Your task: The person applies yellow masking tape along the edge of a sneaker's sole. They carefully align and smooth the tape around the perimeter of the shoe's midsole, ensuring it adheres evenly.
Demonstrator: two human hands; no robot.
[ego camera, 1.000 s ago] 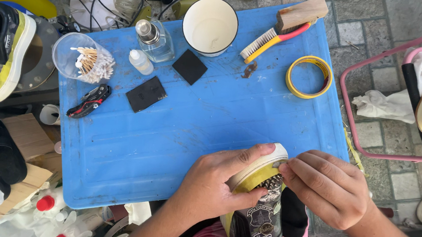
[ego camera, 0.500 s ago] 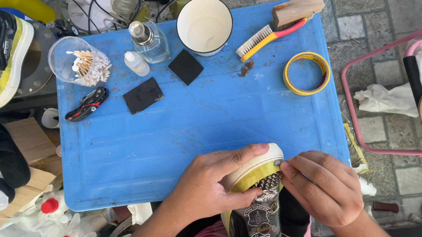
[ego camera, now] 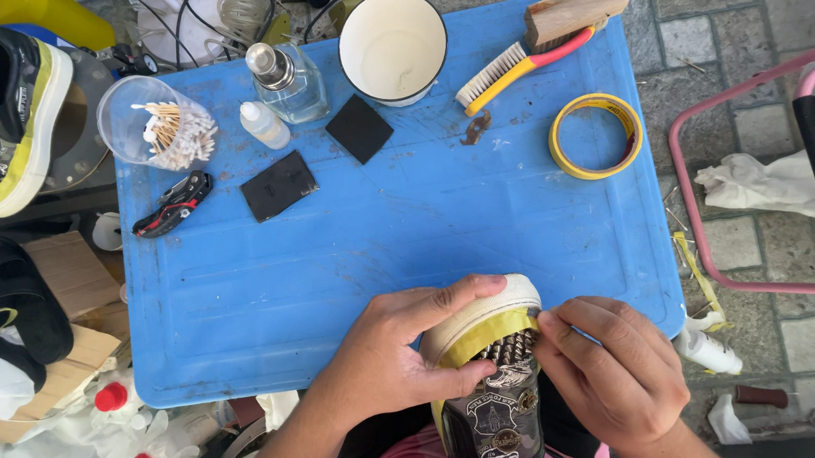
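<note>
A black patterned sneaker with a white toe cap and yellow tape along its sole edge rests toe-up at the near edge of a blue table. My left hand wraps the toe from the left, thumb across the white cap. My right hand pinches the yellow tape at the shoe's right side with thumb and forefinger.
On the table stand a white mug, a glass bottle, a small white bottle, a cup of cotton swabs, two black pads, a brush, a wooden block, a yellow tape roll and pliers. Another sneaker lies left; a pink frame stands right.
The view has drifted slightly. My hands stay on the shoe, the right fingers working along the yellow tape at the toe edge.
</note>
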